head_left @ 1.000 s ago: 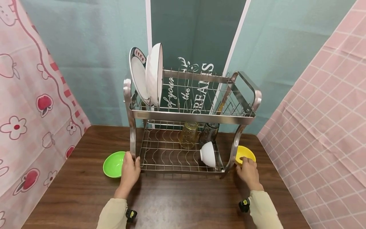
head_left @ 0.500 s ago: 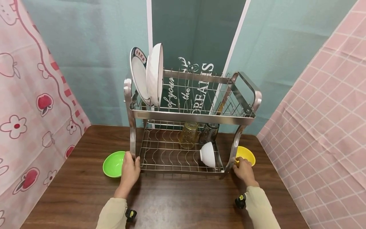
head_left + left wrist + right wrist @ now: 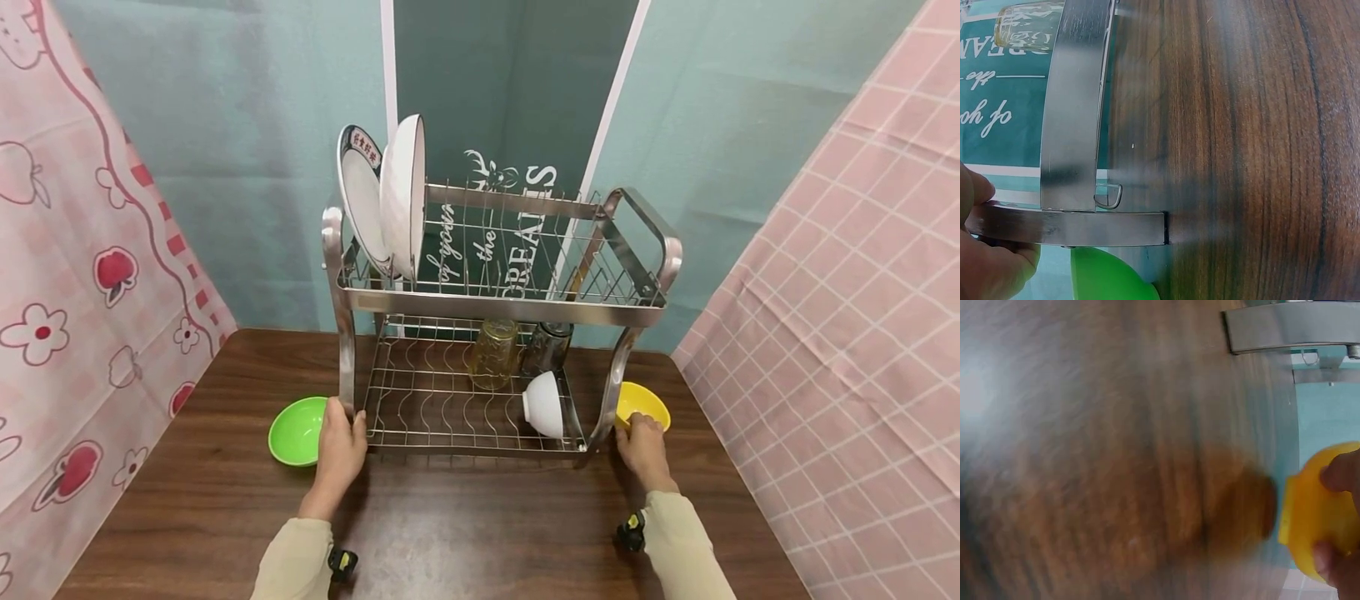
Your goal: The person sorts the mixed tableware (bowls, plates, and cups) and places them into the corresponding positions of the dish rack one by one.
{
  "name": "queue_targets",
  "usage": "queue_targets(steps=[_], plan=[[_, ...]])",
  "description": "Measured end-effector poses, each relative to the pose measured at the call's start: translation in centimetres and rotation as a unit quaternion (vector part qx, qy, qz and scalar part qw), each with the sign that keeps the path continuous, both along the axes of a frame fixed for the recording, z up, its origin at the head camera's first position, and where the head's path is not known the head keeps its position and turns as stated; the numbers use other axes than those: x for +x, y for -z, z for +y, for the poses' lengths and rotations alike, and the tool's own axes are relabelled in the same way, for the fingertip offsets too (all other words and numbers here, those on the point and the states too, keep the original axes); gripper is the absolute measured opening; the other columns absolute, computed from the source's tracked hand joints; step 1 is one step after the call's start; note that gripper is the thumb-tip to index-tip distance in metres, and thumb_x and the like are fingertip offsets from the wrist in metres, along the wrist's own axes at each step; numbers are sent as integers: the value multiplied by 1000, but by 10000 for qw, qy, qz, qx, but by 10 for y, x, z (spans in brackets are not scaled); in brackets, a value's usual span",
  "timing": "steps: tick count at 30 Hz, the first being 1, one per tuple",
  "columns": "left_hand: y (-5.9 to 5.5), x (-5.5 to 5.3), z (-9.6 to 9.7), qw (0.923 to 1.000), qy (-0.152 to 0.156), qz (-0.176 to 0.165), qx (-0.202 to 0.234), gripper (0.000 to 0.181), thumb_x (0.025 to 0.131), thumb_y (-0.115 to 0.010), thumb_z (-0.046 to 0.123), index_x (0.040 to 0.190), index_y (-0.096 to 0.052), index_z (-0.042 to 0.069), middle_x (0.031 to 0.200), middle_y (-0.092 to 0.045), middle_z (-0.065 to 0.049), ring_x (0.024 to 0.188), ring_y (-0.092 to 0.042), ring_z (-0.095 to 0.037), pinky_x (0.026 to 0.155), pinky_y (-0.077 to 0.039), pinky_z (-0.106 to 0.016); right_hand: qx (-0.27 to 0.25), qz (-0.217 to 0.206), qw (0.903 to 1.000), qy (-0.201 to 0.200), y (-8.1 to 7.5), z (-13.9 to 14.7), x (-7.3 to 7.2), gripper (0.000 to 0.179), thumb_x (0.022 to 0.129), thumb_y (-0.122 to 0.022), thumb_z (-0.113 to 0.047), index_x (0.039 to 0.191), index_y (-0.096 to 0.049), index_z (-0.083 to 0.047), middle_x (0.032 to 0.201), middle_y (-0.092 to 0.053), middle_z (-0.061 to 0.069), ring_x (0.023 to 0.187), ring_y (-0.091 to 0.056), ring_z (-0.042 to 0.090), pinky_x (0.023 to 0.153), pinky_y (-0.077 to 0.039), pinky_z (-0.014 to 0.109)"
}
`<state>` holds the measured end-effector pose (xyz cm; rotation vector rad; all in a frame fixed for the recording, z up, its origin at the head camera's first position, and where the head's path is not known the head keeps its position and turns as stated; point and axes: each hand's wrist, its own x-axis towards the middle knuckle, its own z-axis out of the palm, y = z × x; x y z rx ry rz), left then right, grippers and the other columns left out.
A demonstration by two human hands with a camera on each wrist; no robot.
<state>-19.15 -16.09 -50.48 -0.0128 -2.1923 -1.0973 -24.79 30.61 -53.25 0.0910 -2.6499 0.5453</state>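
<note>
In the head view a two-tier metal dish rack (image 3: 495,308) stands on the wooden table. My left hand (image 3: 341,450) grips its left front leg; in the left wrist view thumb and fingers (image 3: 991,262) wrap that metal bar. On the far side of the rack's right leg sits a yellow bowl (image 3: 643,406). My right hand (image 3: 643,450) pinches its near side, and the right wrist view shows fingertips (image 3: 1338,472) against the outside of the yellow bowl (image 3: 1313,515). Whether the bowl touches the table cannot be told. A green bowl (image 3: 296,433) lies just left of my left hand.
The upper tier holds an upright plate (image 3: 362,196) and a white bowl (image 3: 402,200) at its left end. Below stand an amber glass (image 3: 492,357), a dark glass (image 3: 547,348) and a small tilted white bowl (image 3: 543,406). Curtains hang around the wooden table (image 3: 450,533).
My right hand has shifted slightly left along the yellow bowl's near side, and its wrist has moved left and up. The left hand keeps its grip on the rack's leg.
</note>
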Motion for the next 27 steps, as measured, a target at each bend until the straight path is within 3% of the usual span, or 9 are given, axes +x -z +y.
queue_targets(steps=[4,9,15,22,27], plan=[[0,0,0,10000,1,21,-5,19,81,-55,-12,90,-40,-5,82,-44,-19,75,-46,-37,67,-37,-49,144,261,9976,622,-7,-1,4,30,74,-73,-15,74,-49,3,69,-47,19,69,-46,41,54,-37,51],[1,0,0,10000,3,96,-17,19,81,-55,-11,90,-39,-5,82,-45,-19,74,-46,-37,66,-37,-49,466,441,9902,1239,-18,0,6,47,67,-77,-40,66,-47,-4,57,-42,11,53,-44,31,35,-28,41],[2,-1,-1,10000,-15,52,-16,20,81,-56,-11,90,-39,-4,81,-45,-18,73,-46,-37,66,-37,-49,591,558,9881,1309,-23,-1,8,52,64,-76,-48,58,-41,-9,51,-35,6,43,-36,24,34,-21,35],[1,-1,-1,10000,0,76,-21,20,81,-56,-11,91,-40,-4,81,-45,-19,74,-47,-38,66,-37,-49,531,284,9887,1375,-27,-4,11,51,66,-76,-48,60,-42,-10,51,-37,6,45,-38,24,35,-23,36],[1,0,-1,10000,-14,88,2,20,81,-56,-11,91,-40,-4,81,-46,-19,75,-47,-39,66,-37,-49,866,-51,9871,1346,-38,-7,13,51,68,-69,-51,59,-44,-8,48,-37,6,39,-36,23,32,-24,36]])
